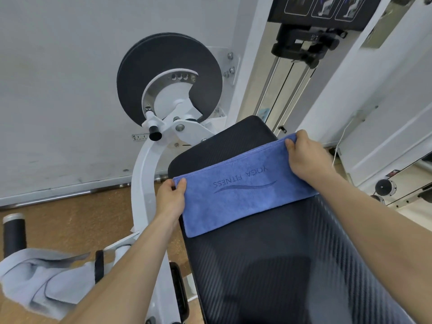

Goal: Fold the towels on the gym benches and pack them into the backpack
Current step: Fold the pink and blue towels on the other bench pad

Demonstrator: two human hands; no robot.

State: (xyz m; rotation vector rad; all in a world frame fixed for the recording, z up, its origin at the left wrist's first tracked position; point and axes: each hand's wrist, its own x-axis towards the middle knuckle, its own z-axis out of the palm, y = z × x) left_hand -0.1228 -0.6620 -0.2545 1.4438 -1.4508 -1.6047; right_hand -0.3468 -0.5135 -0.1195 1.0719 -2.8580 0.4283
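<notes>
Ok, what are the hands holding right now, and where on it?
The blue towel on the black bench: the left hand pinches its far left corner, the right hand its far right corner.

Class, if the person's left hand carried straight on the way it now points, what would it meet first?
Beyond the blue towel it grips, the left hand would probably meet the black bench pad, then the white pivot bracket; depth is unclear.
</notes>
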